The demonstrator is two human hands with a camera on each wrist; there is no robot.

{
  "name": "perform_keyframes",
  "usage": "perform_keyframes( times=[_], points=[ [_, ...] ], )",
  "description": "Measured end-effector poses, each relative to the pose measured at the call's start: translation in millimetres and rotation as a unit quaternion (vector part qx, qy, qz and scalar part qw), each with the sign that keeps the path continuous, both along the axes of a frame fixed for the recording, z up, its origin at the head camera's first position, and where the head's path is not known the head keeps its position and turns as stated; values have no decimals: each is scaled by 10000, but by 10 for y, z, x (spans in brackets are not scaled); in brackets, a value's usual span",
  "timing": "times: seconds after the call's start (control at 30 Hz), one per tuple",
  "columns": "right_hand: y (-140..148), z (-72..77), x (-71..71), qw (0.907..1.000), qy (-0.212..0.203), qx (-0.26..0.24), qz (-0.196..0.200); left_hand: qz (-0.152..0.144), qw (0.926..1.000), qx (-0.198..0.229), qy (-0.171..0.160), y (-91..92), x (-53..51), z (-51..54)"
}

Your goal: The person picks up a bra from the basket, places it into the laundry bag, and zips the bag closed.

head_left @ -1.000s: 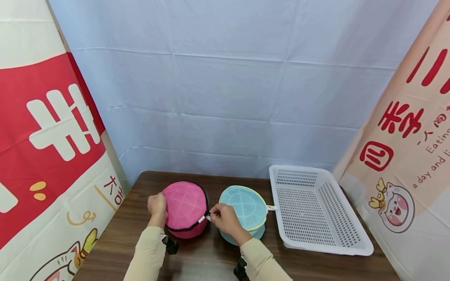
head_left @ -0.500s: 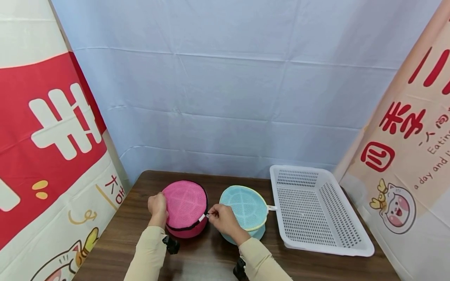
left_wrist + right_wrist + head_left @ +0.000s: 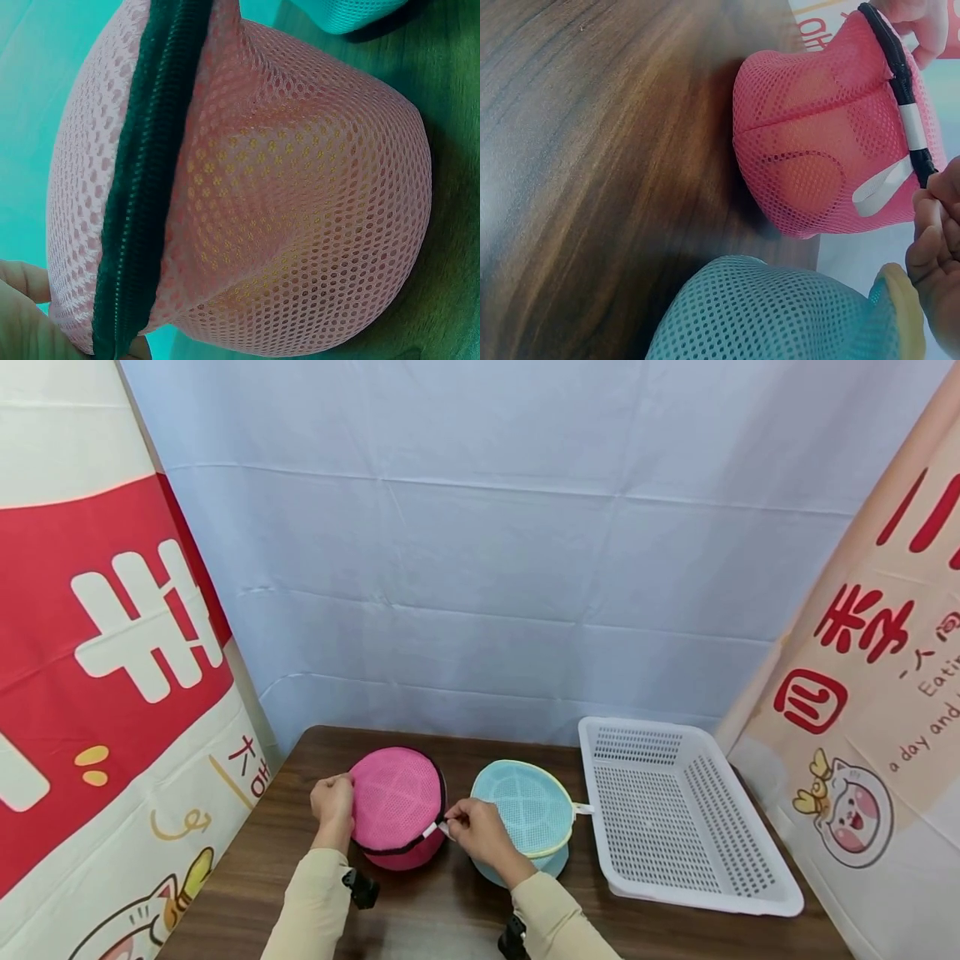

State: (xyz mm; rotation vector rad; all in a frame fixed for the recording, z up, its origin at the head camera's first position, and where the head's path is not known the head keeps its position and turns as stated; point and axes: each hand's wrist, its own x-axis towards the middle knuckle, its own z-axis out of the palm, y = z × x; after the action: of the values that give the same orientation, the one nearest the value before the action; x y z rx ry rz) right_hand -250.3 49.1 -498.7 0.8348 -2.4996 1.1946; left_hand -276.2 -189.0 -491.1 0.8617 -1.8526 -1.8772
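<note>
A pink mesh laundry bag (image 3: 397,797) with a black zipper (image 3: 154,172) around its rim stands on the table, rounded out. Something yellowish shows through its mesh in the left wrist view. My left hand (image 3: 332,802) grips the bag's left edge, thumb and fingers on either side of the rim. At the right front of the rim, my right hand (image 3: 477,828) pinches the black zipper end, close to a white tag and a white loop (image 3: 885,186). Fingers hide the exact piece pinched. Just right of it stands a light blue mesh laundry bag (image 3: 522,806) with a yellow rim.
A white perforated plastic basket (image 3: 615,885) lies on the right of the dark wooden table (image 3: 420,914). The blue bag's white tab (image 3: 582,808) reaches to the basket's edge. Fabric curtains (image 3: 480,543) enclose the table at the back and sides.
Both hands keep their hold on the pink bag and barely move. The white loop by the right fingers was hidden half a second ago and shows again. The head view has shifted slightly.
</note>
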Motion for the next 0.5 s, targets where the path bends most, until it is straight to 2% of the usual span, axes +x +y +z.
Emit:
perform_keyframes(
  times=[0.13, 0.33, 0.5],
  points=[
    [4, 4, 3, 10000, 77, -13, 51, 25, 9997, -240, 34, 10, 10, -4],
    [45, 18, 46, 9997, 224, 115, 9, -167, 9912, -1315, -9, 51, 52, 16],
    [78, 31, 65, 9995, 291, 140, -56, -142, 9864, -1639, 37, 66, 101, 27]
  ],
)
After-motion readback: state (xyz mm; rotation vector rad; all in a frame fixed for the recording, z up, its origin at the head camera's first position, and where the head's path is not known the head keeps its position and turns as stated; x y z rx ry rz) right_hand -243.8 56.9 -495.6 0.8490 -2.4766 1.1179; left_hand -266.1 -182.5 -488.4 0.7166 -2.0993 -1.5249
